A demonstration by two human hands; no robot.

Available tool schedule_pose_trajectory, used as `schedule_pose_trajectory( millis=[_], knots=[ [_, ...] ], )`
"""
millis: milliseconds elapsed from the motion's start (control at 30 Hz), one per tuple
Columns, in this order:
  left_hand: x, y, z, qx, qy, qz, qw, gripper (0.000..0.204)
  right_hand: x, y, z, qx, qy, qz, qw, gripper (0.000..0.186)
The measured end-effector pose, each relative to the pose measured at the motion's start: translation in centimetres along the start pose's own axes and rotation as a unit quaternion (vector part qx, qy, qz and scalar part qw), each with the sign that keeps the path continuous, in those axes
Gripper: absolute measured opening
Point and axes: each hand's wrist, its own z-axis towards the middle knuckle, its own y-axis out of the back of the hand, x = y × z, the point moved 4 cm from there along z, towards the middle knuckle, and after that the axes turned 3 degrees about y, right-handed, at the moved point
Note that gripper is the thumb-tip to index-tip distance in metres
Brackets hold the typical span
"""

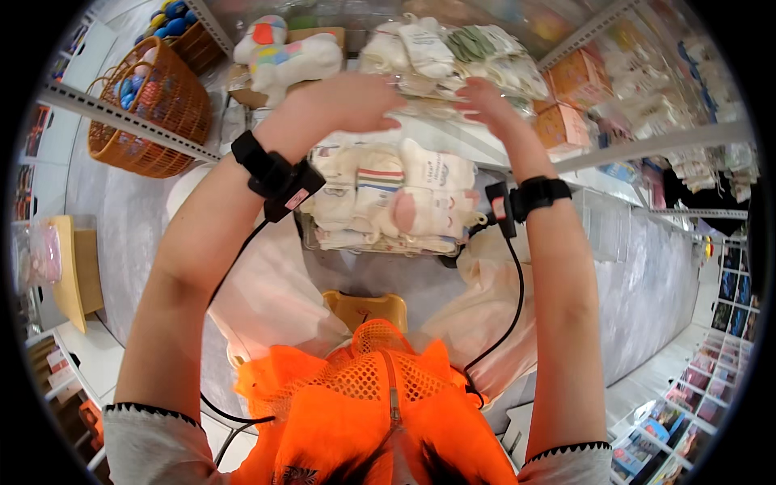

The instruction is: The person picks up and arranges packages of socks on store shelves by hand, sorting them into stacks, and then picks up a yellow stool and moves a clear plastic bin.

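Observation:
Both of my arms reach forward to a shelf. My left hand has its fingers stretched out to the right, near the front of a pile of white and green sock-like cloth pieces in clear wrapping. Opposite it, my right hand is open with fingers apart, at the pile's front edge. Whether the fingertips touch the wrapping is hard to tell. Below the hands, between my knees, a clear tray holds folded cream sock-like bundles, some with stripes or a pink patch.
A white plush toy with coloured patches lies on the shelf's left. Wicker baskets of coloured balls stand further left. Orange boxes sit right of the pile. Perforated metal shelf posts flank my arms. A yellow stool is beneath me.

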Motion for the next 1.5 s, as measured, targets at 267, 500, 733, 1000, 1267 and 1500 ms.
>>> schedule_pose_trajectory(
  millis=[267,500,733,1000,1267,1500],
  knots=[
    [5.8,3.0,-2.8,-0.025,0.147,-0.06,0.987,0.037,-2.7,2.5,11.5,-0.207,-0.023,-0.172,0.963,0.049],
    [9.2,2.7,-5.3,0.035,0.232,-0.065,0.97,0.038,1.1,-2.5,10.3,-0.155,-0.014,-0.403,0.902,0.061],
    [8.0,2.4,-3.8,0.045,0.198,-0.055,0.978,0.038,2.3,-3.2,12.3,-0.159,0.056,-0.08,0.982,0.04],
    [9.1,4.7,-1.9,-0.282,0.146,-0.381,0.868,0.04,10.1,-8.6,3.9,0.113,0.121,0.368,0.915,0.031],
    [7.1,3.1,-1.9,-0.226,0.15,-0.599,0.753,0.035,11.2,-9.0,-7.2,0.106,0.129,0.102,0.981,0.042],
    [5.6,-15.1,-3.1,0.077,0.273,-0.714,0.64,0.029,11.9,-1.0,-13.7,-0.019,0.165,0.149,0.975,0.031]
  ],
)
